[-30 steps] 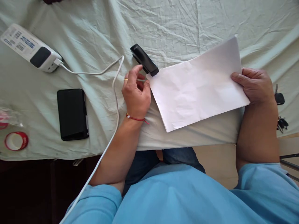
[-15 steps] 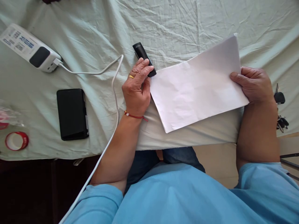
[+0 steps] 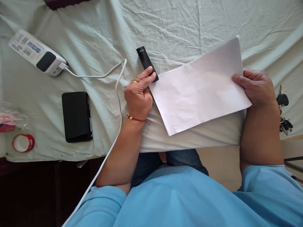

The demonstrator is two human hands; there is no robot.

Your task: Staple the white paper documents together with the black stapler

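Note:
A black stapler (image 3: 145,59) lies at a slant, its front end over the upper left corner of a stack of white paper sheets (image 3: 199,90). Two fingers of my left hand (image 3: 140,90) press on top of that front end. The other fingers are curled, partly out of sight. On the far side, my right hand (image 3: 257,85) grips the right edge of the sheets, thumb on top and fingers beneath. The sheets tilt, with the upper right corner raised a little.
A white power bank (image 3: 35,52) with a plugged-in white cable (image 3: 94,75) lies at the left. Nearby are a black phone (image 3: 77,116), a red tape roll (image 3: 23,142) and a clear plastic packet (image 3: 11,119). Keys (image 3: 282,99) sit beyond my right wrist.
My left hand's fingers have bunched down onto the stapler's front end, and more of the stapler's body shows. The view has shifted slightly. My right hand keeps its grip on the paper.

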